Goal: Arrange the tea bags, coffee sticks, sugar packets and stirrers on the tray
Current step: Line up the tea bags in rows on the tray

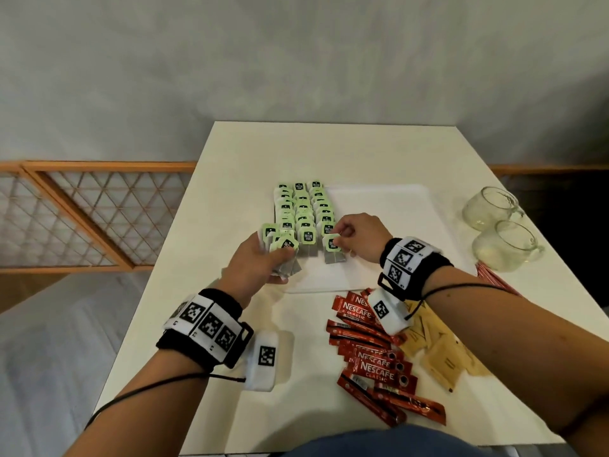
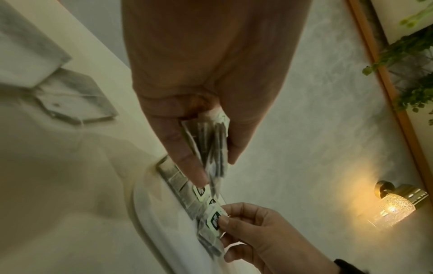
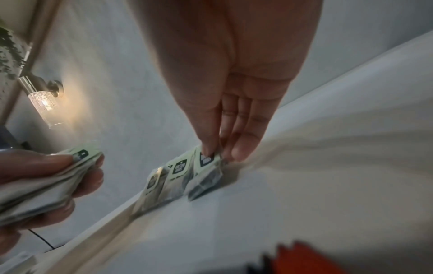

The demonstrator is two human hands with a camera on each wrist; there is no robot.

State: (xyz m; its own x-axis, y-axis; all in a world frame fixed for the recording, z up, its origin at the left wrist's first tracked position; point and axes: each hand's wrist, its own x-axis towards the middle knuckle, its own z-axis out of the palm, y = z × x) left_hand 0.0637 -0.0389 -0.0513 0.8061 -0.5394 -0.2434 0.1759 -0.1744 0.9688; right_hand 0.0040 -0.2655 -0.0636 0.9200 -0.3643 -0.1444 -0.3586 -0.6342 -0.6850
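Observation:
A white tray (image 1: 379,206) lies mid-table with three rows of green-tagged tea bags (image 1: 301,209) on its left part. My left hand (image 1: 260,258) grips a small stack of tea bags (image 1: 285,255) just left of the rows; the same stack (image 2: 211,148) shows between thumb and fingers. My right hand (image 1: 354,237) pinches the green tag of one tea bag (image 1: 331,247) at the near end of the right row, seen again as the tea bag (image 3: 206,166) resting on the tray. Red coffee sticks (image 1: 372,361) and tan sugar packets (image 1: 438,351) lie on the table in front.
Two glass cups (image 1: 501,225) lie on their sides at the right edge of the white table (image 1: 230,159). Thin red stirrers (image 1: 494,278) lie near them. A wooden lattice screen (image 1: 82,219) stands left of the table. The tray's right half is bare.

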